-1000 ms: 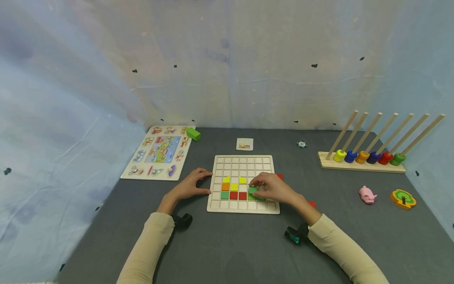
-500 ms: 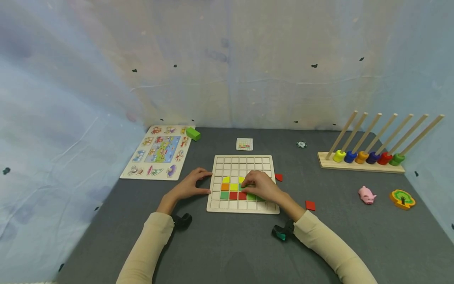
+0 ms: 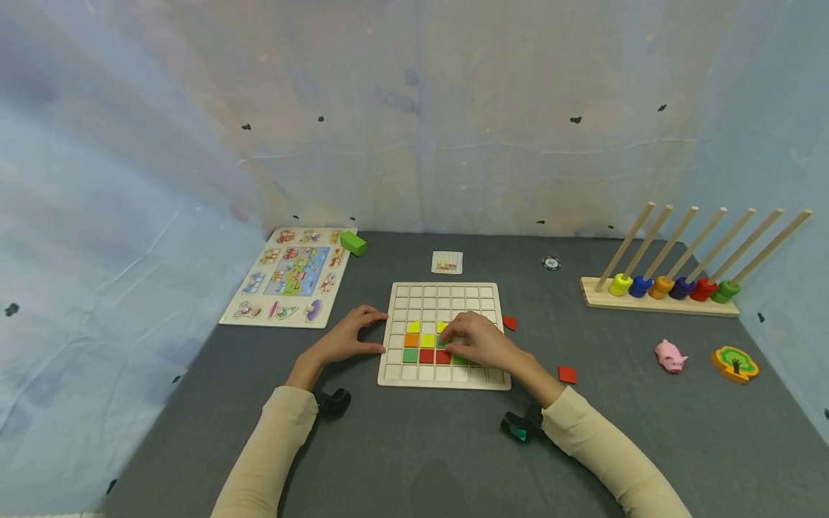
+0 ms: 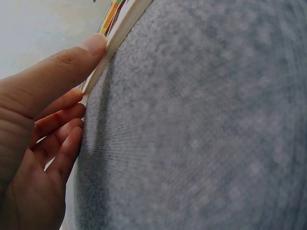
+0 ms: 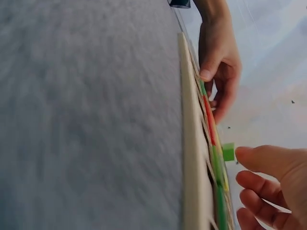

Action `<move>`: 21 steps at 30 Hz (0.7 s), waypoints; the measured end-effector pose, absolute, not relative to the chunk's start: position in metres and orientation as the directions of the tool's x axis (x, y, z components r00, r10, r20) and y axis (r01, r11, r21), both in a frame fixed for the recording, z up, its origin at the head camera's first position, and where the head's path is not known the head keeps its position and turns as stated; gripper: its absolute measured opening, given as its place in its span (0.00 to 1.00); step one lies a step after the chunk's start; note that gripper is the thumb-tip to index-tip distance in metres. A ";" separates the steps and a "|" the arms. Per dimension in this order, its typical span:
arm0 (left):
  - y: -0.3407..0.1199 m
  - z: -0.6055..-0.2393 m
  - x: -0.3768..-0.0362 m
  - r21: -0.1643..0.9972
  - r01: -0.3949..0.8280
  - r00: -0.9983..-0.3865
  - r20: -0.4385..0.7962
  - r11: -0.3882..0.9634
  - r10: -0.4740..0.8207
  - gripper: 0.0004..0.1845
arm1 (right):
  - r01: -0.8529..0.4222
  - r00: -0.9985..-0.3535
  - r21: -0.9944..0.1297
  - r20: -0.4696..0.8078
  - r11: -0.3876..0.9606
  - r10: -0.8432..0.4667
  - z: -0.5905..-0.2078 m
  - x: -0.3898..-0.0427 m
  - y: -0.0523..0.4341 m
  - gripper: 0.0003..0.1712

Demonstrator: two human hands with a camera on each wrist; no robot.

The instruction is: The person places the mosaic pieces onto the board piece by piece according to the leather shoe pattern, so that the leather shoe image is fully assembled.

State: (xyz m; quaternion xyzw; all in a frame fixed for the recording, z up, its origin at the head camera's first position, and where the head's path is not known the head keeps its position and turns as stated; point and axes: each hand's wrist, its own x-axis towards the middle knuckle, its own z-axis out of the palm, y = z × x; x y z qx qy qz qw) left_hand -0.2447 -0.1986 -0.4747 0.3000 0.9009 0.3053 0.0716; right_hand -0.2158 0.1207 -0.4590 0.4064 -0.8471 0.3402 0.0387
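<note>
The pale wooden grid board (image 3: 401,374) lies on the table with yellow, orange, red and green tiles in its cells. My left hand (image 3: 350,336) touches the board's left edge with thumb and fingers spread apart; in the left wrist view the thumb (image 4: 91,45) rests against the rim. Over the board's right part, my right hand (image 3: 482,339) has thumb and fingertips at a small green tile (image 3: 440,342), beside a yellow tile (image 3: 427,341). The hand covers part of that tile and some cells. In the right wrist view the thumb (image 5: 259,159) and bent fingers stand beside the board's edge.
Red tiles (image 3: 567,375) lie right of the board. Behind it is a small pattern card (image 3: 447,262). A picture puzzle (image 3: 259,302) with a green block (image 3: 353,243) stands left; a peg rack (image 3: 654,300), toy pig (image 3: 671,356), tree piece (image 3: 735,363) and chip (image 3: 551,263) are right.
My right hand has moved left across the board, bringing the green tile from the right-hand cells to the one beside the yellow tile. Since half a second ago it has barely moved. The left hand stays.
</note>
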 end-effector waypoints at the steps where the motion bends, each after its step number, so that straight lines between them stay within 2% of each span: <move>1: -0.198 -0.475 -0.245 0.593 0.497 -0.809 0.054 0.633 0.585 0.36 | -0.713 -0.669 -0.549 0.350 0.436 -0.656 -0.458 -0.216 0.124 0.08; 9: -0.197 -0.472 -0.244 0.590 0.500 -0.808 0.053 0.635 0.587 0.37 | -0.648 -0.738 -0.591 0.332 0.481 -0.587 -0.440 -0.209 0.160 0.13; 21: -0.196 -0.471 -0.242 0.591 0.487 -0.813 0.039 0.643 0.581 0.37 | -0.623 -0.769 -0.565 0.316 0.541 -0.556 -0.443 -0.186 0.226 0.17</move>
